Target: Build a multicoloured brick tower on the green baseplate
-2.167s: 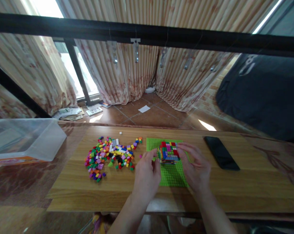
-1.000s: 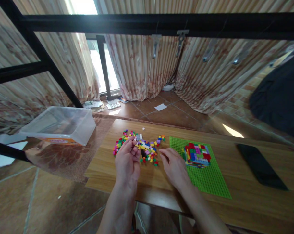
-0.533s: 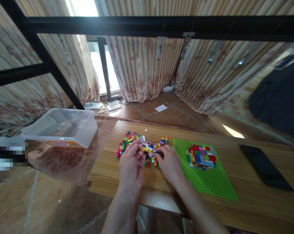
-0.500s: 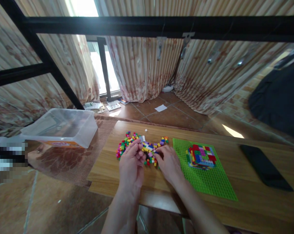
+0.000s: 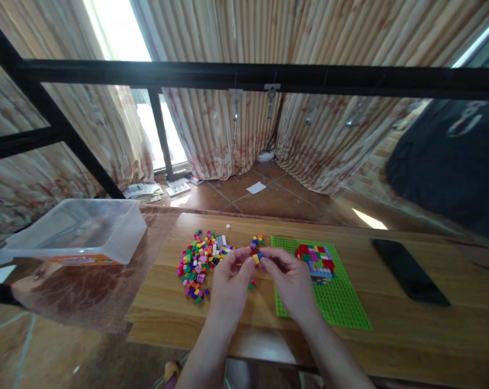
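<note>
In the head view my two hands meet over the front of the wooden table. My left hand (image 5: 233, 278) pinches a small yellow toy brick (image 5: 256, 259) between thumb and fingers. Touching it is a blue toy brick (image 5: 261, 255), gripped at the fingertips of my right hand (image 5: 292, 279). Whether the two bricks are joined I cannot tell. Left of my hands spreads a pile of loose coloured bricks (image 5: 194, 265), partly covered by the left hand. On a green studded baseplate (image 5: 341, 310) stands a multicoloured brick build (image 5: 319, 262), its near left side behind my right hand.
A black phone (image 5: 408, 270) lies on the table (image 5: 422, 340) to the right. Beyond the table's left end sits a clear plastic bin (image 5: 82, 227). A black metal bar (image 5: 188, 73) crosses above, before striped curtains. A few bricks (image 5: 257, 240) lie behind my hands.
My left hand has turned from palm up to a pinch, and both hands have come together around the yellow and blue bricks. The view has shifted, with table things now further left.
</note>
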Demonstrator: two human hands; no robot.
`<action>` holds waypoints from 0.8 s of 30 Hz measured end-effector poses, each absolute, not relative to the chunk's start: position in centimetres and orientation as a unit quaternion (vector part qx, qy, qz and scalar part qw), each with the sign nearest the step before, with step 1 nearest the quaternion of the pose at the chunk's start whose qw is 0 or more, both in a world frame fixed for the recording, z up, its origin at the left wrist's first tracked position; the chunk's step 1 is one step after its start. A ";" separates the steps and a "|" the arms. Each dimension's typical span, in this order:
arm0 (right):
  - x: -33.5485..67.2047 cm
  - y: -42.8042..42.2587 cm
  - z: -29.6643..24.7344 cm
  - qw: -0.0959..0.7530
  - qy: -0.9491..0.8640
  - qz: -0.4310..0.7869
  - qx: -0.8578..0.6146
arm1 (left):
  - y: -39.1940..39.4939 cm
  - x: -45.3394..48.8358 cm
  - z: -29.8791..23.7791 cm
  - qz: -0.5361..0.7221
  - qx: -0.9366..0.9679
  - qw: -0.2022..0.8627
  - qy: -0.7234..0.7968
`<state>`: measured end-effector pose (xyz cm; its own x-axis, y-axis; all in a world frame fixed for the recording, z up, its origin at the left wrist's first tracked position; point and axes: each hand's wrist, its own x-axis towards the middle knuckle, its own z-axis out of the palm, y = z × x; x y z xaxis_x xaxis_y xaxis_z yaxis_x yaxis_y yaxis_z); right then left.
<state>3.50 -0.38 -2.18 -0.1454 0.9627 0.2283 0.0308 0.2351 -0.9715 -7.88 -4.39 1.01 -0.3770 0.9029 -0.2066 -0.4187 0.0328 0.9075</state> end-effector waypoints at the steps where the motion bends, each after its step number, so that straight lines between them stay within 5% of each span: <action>1: 3.9 -0.5 -1.8 0.513 -0.598 0.459 -0.410 | -4.3 -7.4 1.0 0.652 0.265 0.503 0.501; 9: 6.9 -0.7 -0.8 0.508 -0.600 0.457 -0.416 | -3.8 -4.2 1.5 0.640 0.348 0.475 0.493; 19: 12.0 0.0 0.5 0.639 -0.452 0.392 -0.483 | -2.7 -0.1 0.6 0.713 0.175 0.543 0.408; 24: 16.6 1.7 0.4 0.601 -0.520 0.345 -0.499 | -1.9 -0.2 0.5 0.679 0.147 0.568 0.442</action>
<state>16.62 1.67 0.44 0.2218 0.9337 0.2810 0.1039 0.2639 -0.9589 -0.21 -1.93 0.47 -0.3125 0.9008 -0.3015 -0.6410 0.0343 0.7668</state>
